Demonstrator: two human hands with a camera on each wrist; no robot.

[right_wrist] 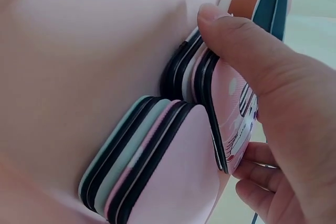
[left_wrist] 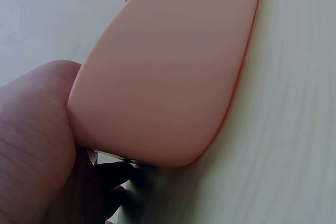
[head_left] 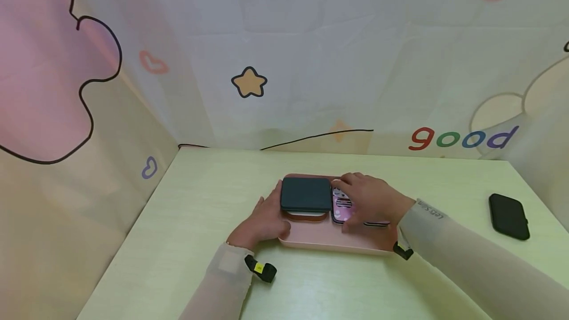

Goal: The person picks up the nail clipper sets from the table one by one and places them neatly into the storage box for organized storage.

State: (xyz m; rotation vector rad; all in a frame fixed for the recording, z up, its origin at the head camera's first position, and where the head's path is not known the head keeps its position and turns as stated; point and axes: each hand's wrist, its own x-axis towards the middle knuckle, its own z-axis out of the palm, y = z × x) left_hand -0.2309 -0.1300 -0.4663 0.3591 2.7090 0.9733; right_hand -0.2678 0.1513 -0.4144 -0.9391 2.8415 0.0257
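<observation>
A pink tray [head_left: 329, 243] holds flat wallets in stacks. My left hand [head_left: 264, 219] grips its left end; in the left wrist view the thumb base presses by the tray wall [left_wrist: 163, 77], and the fingers are mostly dark and hidden. Over the tray's right half, my right hand [head_left: 371, 199] pinches a pink patterned wallet [right_wrist: 226, 114], thumb on the near edge and fingers at the far edge. This wallet tops a stack with black edges. Beside it lies a dark green wallet [head_left: 306, 193] above a brown one [head_left: 307, 218].
A second stack, topped by a plain pink wallet [right_wrist: 181, 156], stands in the tray near the right hand. On the table [head_left: 213, 201], far right, lies a black pouch [head_left: 508, 216]. A printed cloth [head_left: 302, 63] hangs behind and at the sides.
</observation>
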